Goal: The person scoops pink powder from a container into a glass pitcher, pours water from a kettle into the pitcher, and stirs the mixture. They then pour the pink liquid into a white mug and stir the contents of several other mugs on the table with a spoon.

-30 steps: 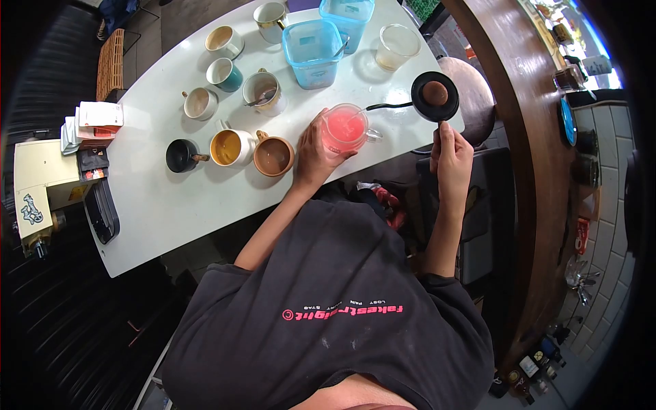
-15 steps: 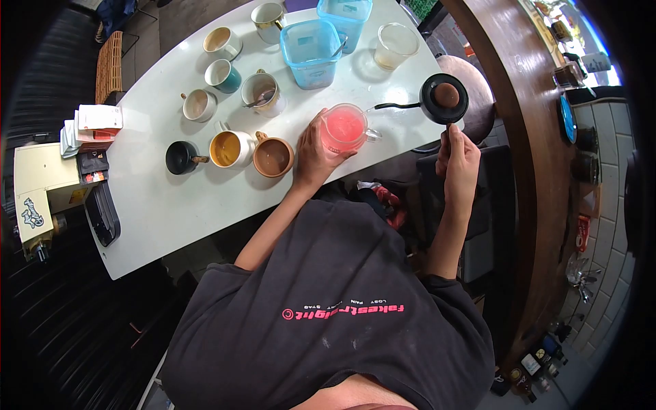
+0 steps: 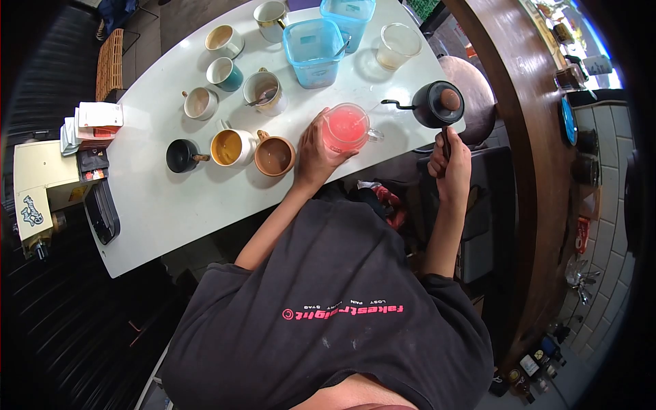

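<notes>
My left hand [image 3: 318, 152] is wrapped round the near left side of a clear glass jug [image 3: 347, 128] of pink liquid, whose handle points right. My right hand [image 3: 451, 160] grips the handle of a black gooseneck kettle [image 3: 429, 104] with a round brown lid knob. The kettle is held over the table's right edge, its spout pointing left toward the jug. A thin, faint stream shows between spout and jug. Left of my left hand are a brown cup [image 3: 275, 156] and a white mug with yellow-orange liquid [image 3: 231, 147].
More mugs stand at the left, among them a black one [image 3: 182, 156] and a teal one [image 3: 225, 74]. Two blue plastic tubs [image 3: 313, 55] and a clear cup [image 3: 398, 46] stand at the back of the white table [image 3: 178, 225]. A wooden counter [image 3: 519, 137] runs along the right.
My right hand has moved slightly left and toward me. The kettle has tipped back, its spout farther from the jug and its lid knob seen more from the side. My left hand stays on the jug.
</notes>
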